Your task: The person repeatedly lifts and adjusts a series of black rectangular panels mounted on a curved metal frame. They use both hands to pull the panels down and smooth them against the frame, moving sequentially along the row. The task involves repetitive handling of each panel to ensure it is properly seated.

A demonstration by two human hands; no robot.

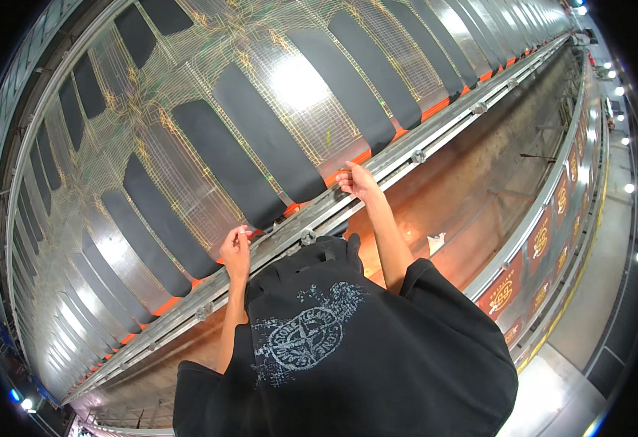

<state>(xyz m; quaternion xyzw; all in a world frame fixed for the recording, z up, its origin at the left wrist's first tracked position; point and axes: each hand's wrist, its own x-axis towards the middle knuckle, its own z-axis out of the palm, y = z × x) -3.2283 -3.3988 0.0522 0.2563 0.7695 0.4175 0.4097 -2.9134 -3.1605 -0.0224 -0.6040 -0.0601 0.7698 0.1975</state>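
Observation:
A long slanted table [297, 84] runs across the view, its shiny surface overlaid with yellow and green grid lines. Flat dark grey panels [213, 156] lie on it in rows, with orange strips [435, 109] showing along the near edge. My left hand [236, 250] is at that edge beside a panel's lower end, thumb and fingers pinched together. Farther right, my right hand [357, 182] is closed too, its fingertips at the orange edge below a shiny gap between panels. Anything between the fingers of either hand is too small to make out.
A metal rail [399, 162] with round knobs [418, 156] follows the table's near edge, just under my hands. Below it is a brownish trough [472, 186] with a small pale scrap [436, 239]. At right stands a curved side panel [541, 240] with red emblems, beside a grey floor [559, 390].

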